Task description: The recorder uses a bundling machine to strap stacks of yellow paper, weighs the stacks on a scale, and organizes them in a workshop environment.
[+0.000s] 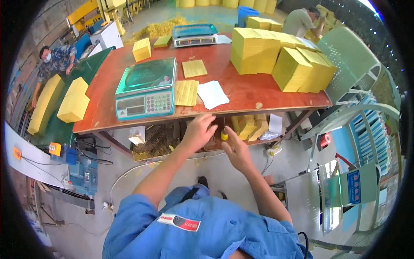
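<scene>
In front of my body, just below the table's near edge, both hands are raised with a gap between them. My left hand (199, 133) holds nothing; its fingers point forward and the thumb stands apart. My right hand (238, 152) is also open, its fingers stretched up toward the table. By its fingertips shows a small yellow object (224, 134), partly hidden and not plainly held. Nearest on the red table (248, 96) lie a fanned stack of white paper (213, 94), a yellow sheet stack (186, 93) and a teal weighing scale (145, 97).
Big yellow paper stacks (255, 51) stand at the table's right. A second scale (195, 35) sits at the back. Yellow bundles (244, 126) fill a shelf underneath. Metal chairs (351, 60) crowd the right side. A co-worker (58, 58) is at the green bench (92, 71).
</scene>
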`<state>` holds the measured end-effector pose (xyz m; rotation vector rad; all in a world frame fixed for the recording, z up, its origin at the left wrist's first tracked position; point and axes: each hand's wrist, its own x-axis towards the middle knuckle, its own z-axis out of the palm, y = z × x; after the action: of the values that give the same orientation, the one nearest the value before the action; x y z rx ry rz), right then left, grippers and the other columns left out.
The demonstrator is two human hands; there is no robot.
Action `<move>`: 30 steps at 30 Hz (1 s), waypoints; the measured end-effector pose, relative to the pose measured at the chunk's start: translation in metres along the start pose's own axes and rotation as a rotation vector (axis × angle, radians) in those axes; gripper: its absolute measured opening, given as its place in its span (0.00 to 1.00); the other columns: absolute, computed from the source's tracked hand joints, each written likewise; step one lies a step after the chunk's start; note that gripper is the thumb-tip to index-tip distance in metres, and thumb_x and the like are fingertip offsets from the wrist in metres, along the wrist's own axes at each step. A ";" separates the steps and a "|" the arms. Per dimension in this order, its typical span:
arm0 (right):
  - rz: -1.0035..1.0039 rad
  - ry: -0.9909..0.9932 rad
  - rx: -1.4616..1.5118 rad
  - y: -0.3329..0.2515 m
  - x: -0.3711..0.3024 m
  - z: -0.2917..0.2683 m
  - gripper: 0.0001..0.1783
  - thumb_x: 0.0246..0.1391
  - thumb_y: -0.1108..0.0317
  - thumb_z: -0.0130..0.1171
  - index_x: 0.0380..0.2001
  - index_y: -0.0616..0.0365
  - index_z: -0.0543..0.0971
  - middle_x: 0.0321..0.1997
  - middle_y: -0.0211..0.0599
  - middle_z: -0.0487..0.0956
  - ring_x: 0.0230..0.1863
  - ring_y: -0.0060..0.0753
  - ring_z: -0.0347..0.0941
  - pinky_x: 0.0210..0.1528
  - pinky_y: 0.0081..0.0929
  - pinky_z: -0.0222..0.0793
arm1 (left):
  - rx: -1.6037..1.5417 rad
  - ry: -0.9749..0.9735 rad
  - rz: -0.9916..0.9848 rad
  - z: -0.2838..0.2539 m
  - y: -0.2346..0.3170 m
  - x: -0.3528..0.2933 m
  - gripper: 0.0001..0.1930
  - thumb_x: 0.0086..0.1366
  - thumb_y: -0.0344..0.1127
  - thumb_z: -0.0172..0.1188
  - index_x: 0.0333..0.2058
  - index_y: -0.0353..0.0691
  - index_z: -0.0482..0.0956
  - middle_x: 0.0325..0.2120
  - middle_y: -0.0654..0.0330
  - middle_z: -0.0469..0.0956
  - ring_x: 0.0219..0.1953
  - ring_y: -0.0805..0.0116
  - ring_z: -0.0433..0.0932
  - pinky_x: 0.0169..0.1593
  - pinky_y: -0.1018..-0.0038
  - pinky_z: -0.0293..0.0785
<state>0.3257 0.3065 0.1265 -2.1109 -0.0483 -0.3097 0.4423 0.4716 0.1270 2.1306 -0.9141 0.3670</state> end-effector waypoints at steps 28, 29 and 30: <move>0.416 -0.293 0.666 0.085 0.214 -0.018 0.25 0.63 0.63 0.52 0.60 0.64 0.68 0.57 0.45 0.74 0.56 0.36 0.72 0.55 0.29 0.68 | -0.274 -0.003 -0.428 0.064 -0.058 0.086 0.09 0.67 0.33 0.53 0.39 0.33 0.76 0.41 0.50 0.79 0.45 0.56 0.78 0.47 0.64 0.73; 0.420 -0.299 0.666 0.088 0.213 -0.014 0.25 0.63 0.63 0.52 0.60 0.64 0.68 0.57 0.45 0.74 0.56 0.36 0.72 0.55 0.29 0.68 | -0.529 0.043 -0.627 0.063 -0.056 0.089 0.11 0.69 0.36 0.52 0.41 0.33 0.76 0.41 0.52 0.79 0.44 0.60 0.78 0.48 0.64 0.73; 0.234 -0.315 0.574 0.092 0.209 -0.005 0.25 0.62 0.63 0.53 0.59 0.64 0.69 0.56 0.45 0.75 0.56 0.36 0.72 0.56 0.29 0.68 | -0.700 0.189 -0.740 0.063 -0.063 0.094 0.14 0.71 0.40 0.51 0.42 0.32 0.75 0.38 0.57 0.78 0.42 0.69 0.77 0.47 0.69 0.72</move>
<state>0.5414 0.2349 0.1024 -1.5554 -0.0654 0.1663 0.5509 0.4056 0.1000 1.5859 -0.0658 -0.1251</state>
